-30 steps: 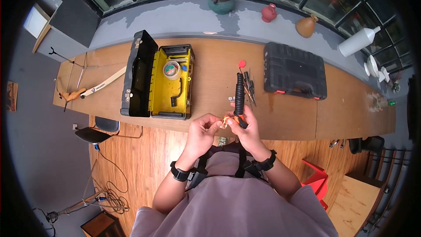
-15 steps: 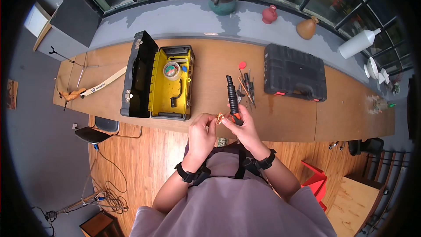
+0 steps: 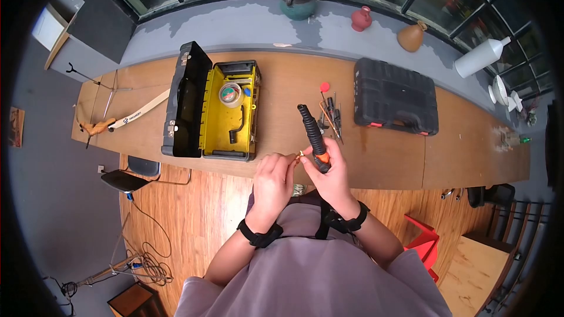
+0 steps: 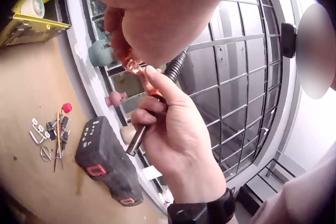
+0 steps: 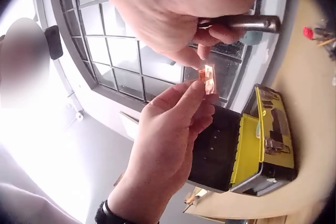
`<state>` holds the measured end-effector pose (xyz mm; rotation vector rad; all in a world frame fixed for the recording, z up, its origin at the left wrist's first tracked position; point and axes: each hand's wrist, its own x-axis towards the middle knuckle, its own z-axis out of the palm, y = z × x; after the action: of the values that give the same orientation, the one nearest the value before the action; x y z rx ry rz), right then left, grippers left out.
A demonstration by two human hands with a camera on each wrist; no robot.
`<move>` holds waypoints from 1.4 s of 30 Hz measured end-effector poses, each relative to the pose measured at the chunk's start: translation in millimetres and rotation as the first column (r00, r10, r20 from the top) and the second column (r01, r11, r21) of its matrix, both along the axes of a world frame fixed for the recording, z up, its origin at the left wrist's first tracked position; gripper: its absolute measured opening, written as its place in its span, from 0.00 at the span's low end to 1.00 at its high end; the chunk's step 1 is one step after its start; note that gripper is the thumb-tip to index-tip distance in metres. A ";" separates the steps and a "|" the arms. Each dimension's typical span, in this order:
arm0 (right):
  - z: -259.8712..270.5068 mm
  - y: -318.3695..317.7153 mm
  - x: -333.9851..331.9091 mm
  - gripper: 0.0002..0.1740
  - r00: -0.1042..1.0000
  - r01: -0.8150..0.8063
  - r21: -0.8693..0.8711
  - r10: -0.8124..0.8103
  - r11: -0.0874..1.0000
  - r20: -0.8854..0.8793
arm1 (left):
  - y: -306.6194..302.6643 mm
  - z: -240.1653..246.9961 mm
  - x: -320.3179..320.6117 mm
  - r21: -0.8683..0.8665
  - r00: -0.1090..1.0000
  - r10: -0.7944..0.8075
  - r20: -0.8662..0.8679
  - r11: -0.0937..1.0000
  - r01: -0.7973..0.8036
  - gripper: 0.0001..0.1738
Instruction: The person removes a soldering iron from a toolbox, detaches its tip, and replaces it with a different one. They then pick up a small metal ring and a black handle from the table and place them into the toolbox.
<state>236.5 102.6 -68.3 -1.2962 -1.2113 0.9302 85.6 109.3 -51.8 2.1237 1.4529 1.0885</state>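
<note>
At the near edge of the bench (image 3: 282,82), the head view shows both hands raised together above the floor (image 3: 194,199) rather than above the bench top. The right hand (image 3: 332,176) grips the flexible-shaft tool (image 3: 310,129) at its orange collar, with the black ribbed shaft pointing far and slightly left. The left hand (image 3: 273,179) holds a small orange piece (image 3: 301,154) against the tool's near end. A yellow toolbox (image 3: 229,111) lies open to the left, a black case (image 3: 395,95) lies shut to the right, and loose bits (image 3: 330,116) lie between them. From the left wrist view, the right-hand fingers are curled round the tool's metal stem (image 4: 137,140), and the orange piece (image 4: 131,65) sits just at the left fingertips. From the right wrist view, the left-hand fingers (image 5: 191,95) pinch the orange piece (image 5: 207,74) by its lower edge only, close under the metal stem (image 5: 247,23). Risk: the pinch covers little of the piece, so it could slip under a sideways push from the stem. With the hands off the bench edge, a dropped piece would likely fall to the floor.
</note>
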 end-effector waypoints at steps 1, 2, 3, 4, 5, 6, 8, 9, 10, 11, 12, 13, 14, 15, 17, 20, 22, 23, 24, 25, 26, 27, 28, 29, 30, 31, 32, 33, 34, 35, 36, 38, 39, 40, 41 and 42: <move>-2.3 -0.2 0.5 0.23 1.000 0.004 -0.014 -0.004 1.000 -0.003 | -0.3 1.0 0.2 0.005 1.000 -0.003 -0.013 1.000 0.003 0.08; -3.7 -0.4 0.6 0.23 1.000 0.007 -0.028 -0.007 1.000 -0.006 | -1.0 1.6 0.0 0.009 1.000 -0.004 -0.027 1.000 0.004 0.08; -3.6 -0.4 0.3 0.23 1.000 0.005 -0.029 -0.005 1.000 -0.007 | -1.6 1.9 -0.1 0.008 1.000 -0.002 -0.028 1.000 0.002 0.08; -3.4 0.4 0.1 0.23 1.000 0.004 -0.037 -0.005 0.999 -0.030 | -1.6 2.0 0.0 0.009 0.999 -0.005 -0.041 1.000 0.005 0.08; -3.3 1.2 0.0 0.23 0.999 0.004 -0.045 -0.006 0.999 -0.054 | -1.5 2.1 0.1 0.011 0.998 -0.009 -0.054 1.000 0.009 0.08; -4.9 2.0 0.3 0.23 0.999 0.004 -0.045 -0.006 0.999 -0.054 | -1.9 1.6 0.5 0.012 0.998 -0.008 -0.054 1.000 0.009 0.08; -9.9 3.7 0.5 0.23 0.986 0.000 -0.087 -0.014 0.996 -0.164 | -2.8 -0.2 1.0 0.014 0.997 -0.001 -0.079 1.000 0.002 0.07; -10.6 4.3 0.9 0.23 0.986 -0.001 -0.087 -0.013 0.996 -0.164 | -2.6 -0.7 1.0 0.014 0.997 0.000 -0.080 1.000 0.001 0.07; -11.3 4.5 1.6 0.23 0.986 -0.008 -0.113 -0.011 0.994 -0.166 | -2.5 -1.2 0.9 0.016 0.996 -0.002 -0.089 1.000 0.004 0.08; -11.5 4.3 2.2 0.24 0.986 -0.015 -0.140 -0.009 0.990 -0.168 | -2.9 -1.4 1.1 0.017 0.995 -0.005 -0.098 1.000 0.007 0.08; -11.4 4.3 2.6 0.24 0.986 -0.015 -0.141 -0.008 0.990 -0.168 | -3.1 -1.5 1.2 0.016 0.995 -0.005 -0.098 1.000 0.006 0.08; -10.8 4.7 3.0 0.24 0.990 -0.024 -0.144 0.003 0.989 -0.141 | -2.8 -1.3 1.4 0.019 0.994 -0.005 -0.110 1.000 0.007 0.07; -10.1 5.2 3.3 0.24 0.993 -0.032 -0.147 0.015 0.989 -0.114 | -2.4 -1.0 1.4 0.022 0.993 -0.004 -0.121 1.000 0.007 0.07; -9.6 5.6 3.7 0.24 0.993 -0.032 -0.147 0.015 0.989 -0.114 | -2.2 -1.3 1.2 0.022 0.993 -0.004 -0.121 1.000 0.007 0.07; -9.2 5.9 4.3 0.25 0.994 -0.046 -0.174 0.029 0.984 -0.103 | -2.2 -2.5 0.5 0.022 0.988 -0.009 -0.152 1.000 0.013 0.07; -10.2 6.0 4.8 0.26 0.989 -0.064 -0.188 0.036 0.980 -0.145 | -2.1 -3.6 -0.1 0.020 0.987 -0.020 -0.161 1.000 0.024 0.07; -13.9 6.7 6.4 0.26 0.987 -0.078 -0.186 0.049 0.980 -0.155 | -2.0 -3.0 -0.4 0.020 0.986 -0.028 -0.164 0.999 0.031 0.07; -15.1 7.0 7.2 0.26 0.984 -0.091 -0.182 0.061 0.979 -0.165 | -1.8 -2.7 -0.6 0.022 0.985 -0.036 -0.167 0.999 0.040 0.07; -14.7 7.3 8.0 0.26 0.984 -0.091 -0.182 0.061 0.979 -0.165 | -1.6 -2.7 -0.8 0.022 0.985 -0.036 -0.167 0.999 0.040 0.07; -13.8 7.5 8.6 0.26 0.980 -0.111 -0.187 0.076 0.976 -0.185 | -1.5 -2.6 -1.0 0.018 0.983 -0.043 -0.178 0.999 0.047 0.07; -13.4 7.6 8.8 0.26 0.975 -0.131 -0.191 0.092 0.973 -0.204 | -1.5 -2.5 -1.3 0.015 0.981 -0.050 -0.189 0.998 0.054 0.07; -13.4 7.5 8.9 0.26 0.975 -0.131 -0.190 0.091 0.973 -0.204 | -1.4 -1.6 -1.5 0.015 0.981 -0.051 -0.189 0.998 0.054 0.07; -13.5 7.6 8.9 0.26 0.970 -0.139 -0.191 0.095 0.972 -0.225 | -1.3 0.1 -1.5 0.010 0.978 -0.059 -0.200 0.998 0.062 0.07; -13.8 7.4 8.8 0.26 0.964 -0.148 -0.191 0.098 0.970 -0.246 | -1.4 1.6 -1.7 0.005 0.975 -0.066 -0.210 0.998 0.068 0.06; -14.5 7.0 8.4 0.26 0.964 -0.149 -0.192 0.099 0.970 -0.246 | -1.5 2.7 -2.1 0.004 0.975 -0.065 -0.210 0.998 0.068 0.06; -15.5 6.9 7.8 0.26 0.963 -0.150 -0.176 0.103 0.973 -0.249 | -1.1 3.6 -2.5 -0.002 0.974 -0.074 -0.215 0.997 0.075 0.06; -16.0 6.6 7.4 0.26 0.962 -0.151 -0.161 0.108 0.975 -0.252 | -0.8 4.0 -2.5 -0.009 0.972 -0.083 -0.220 0.997 0.083 0.06; -15.7 6.0 7.3 0.26 0.962 -0.151 -0.161 0.107 0.975 -0.252 | -0.6 4.0 -2.0 -0.009 0.972 -0.083 -0.220 0.997 0.083 0.06; -15.1 5.4 7.1 0.26 0.961 -0.154 -0.171 0.107 0.973 -0.253 | -0.3 4.0 -1.1 -0.007 0.978 -0.078 -0.196 0.997 0.078 0.05; -14.9 5.0 6.8 0.26 0.961 -0.156 -0.181 0.107 0.971 -0.255 | -0.1 3.9 -0.7 -0.006 0.983 -0.072 -0.171 0.997 0.072 0.04; -15.6 4.9 6.1 0.26 0.961 -0.156 -0.181 0.107 0.971 -0.255 | 0.0 3.5 -0.7 -0.006 0.983 -0.072 -0.172 0.997 0.072 0.04; -19.3 4.6 5.0 0.26 0.958 -0.154 -0.168 0.105 0.974 -0.268 | -0.1 2.0 -0.4 -0.029 0.986 -0.077 -0.150 0.997 0.073 0.03; -21.8 4.3 4.9 0.26 0.958 -0.154 -0.168 0.105 0.974 -0.268 | -0.3 0.9 -0.4 -0.029 0.986 -0.077 -0.150 0.997 0.073 0.03; -24.4 4.1 4.8 0.26 0.959 -0.152 -0.164 0.105 0.975 -0.264 | -0.4 -0.3 -0.3 -0.049 0.986 -0.074 -0.148 0.997 0.067 0.02; -25.6 4.0 4.8 0.26 0.960 -0.151 -0.159 0.106 0.976 -0.260 | -0.4 -0.8 -0.2 -0.068 0.987 -0.070 -0.147 0.996 0.061 0.02; -24.8 3.7 5.0 0.26 0.960 -0.151 -0.159 0.106 0.976 -0.260 | -0.5 -0.5 -0.1 -0.068 0.987 -0.070 -0.146 0.996 0.061 0.02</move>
<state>241.6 106.4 -93.1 -1.2051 -1.0423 1.2808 85.5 108.8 -52.3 2.2319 1.4504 0.8653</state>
